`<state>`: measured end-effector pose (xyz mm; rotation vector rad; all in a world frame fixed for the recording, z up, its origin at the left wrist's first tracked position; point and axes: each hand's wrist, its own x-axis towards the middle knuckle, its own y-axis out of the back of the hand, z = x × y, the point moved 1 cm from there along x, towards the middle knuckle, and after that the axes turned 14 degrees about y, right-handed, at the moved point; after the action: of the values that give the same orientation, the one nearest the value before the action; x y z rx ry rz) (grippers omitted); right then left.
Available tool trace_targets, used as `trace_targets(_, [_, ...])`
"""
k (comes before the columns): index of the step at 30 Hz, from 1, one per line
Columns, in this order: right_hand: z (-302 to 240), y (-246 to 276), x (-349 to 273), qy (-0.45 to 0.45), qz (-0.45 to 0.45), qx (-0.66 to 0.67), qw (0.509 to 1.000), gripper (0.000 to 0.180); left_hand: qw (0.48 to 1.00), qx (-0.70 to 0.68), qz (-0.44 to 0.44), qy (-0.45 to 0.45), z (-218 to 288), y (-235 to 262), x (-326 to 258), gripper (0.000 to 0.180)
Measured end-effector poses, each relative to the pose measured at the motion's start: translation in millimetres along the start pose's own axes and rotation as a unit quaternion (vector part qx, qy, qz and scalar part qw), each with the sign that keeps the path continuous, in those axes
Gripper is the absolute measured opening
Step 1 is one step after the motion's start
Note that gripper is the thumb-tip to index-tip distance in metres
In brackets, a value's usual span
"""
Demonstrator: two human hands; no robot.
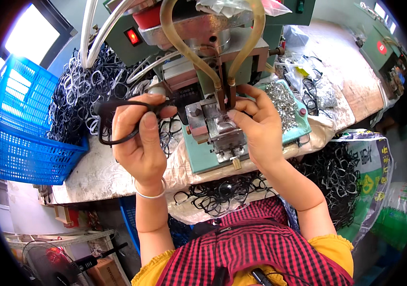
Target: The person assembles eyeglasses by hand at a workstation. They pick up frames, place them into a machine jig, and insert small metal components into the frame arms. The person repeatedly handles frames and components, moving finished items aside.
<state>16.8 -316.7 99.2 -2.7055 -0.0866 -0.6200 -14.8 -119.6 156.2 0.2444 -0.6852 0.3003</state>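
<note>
My left hand [141, 145] is closed on a black eyeglass frame [104, 114], gripped between thumb and fingers left of the machine. My right hand [264, 136] reaches to the metal fixture [222, 127] under the machine's head, its thumb and fingers bent together beside the two upright tips [227, 97]. Whatever is between those fingers is too small or hidden to make out. Two yellowish hoses [202, 64] run down to the tips. Right behind my right hand lies a heap of small shiny metal parts [282, 102] in a pale green tray [303, 128].
A big pile of black and grey eyeglass frames [82, 90] lies at the left, by stacked blue baskets [31, 150]. More frames [227, 194] lie in front of the machine and in a printed sack [373, 176] at right. A fan [46, 262] stands low at left.
</note>
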Motion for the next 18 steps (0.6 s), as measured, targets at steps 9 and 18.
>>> trace_targets(9, [28.7, 87.3, 2.7, 0.18, -0.115, -0.58, 0.786, 0.028, 0.959, 0.149, -0.199, -0.139, -4.5, -32.3, -52.3, 0.018])
trace_targets(18, [50.3, 147.7, 14.9, 0.141, -0.009, -0.538, 0.831, 0.012, 0.959, 0.139, -0.215, -0.123, -17.2, -35.9, -52.1, 0.023])
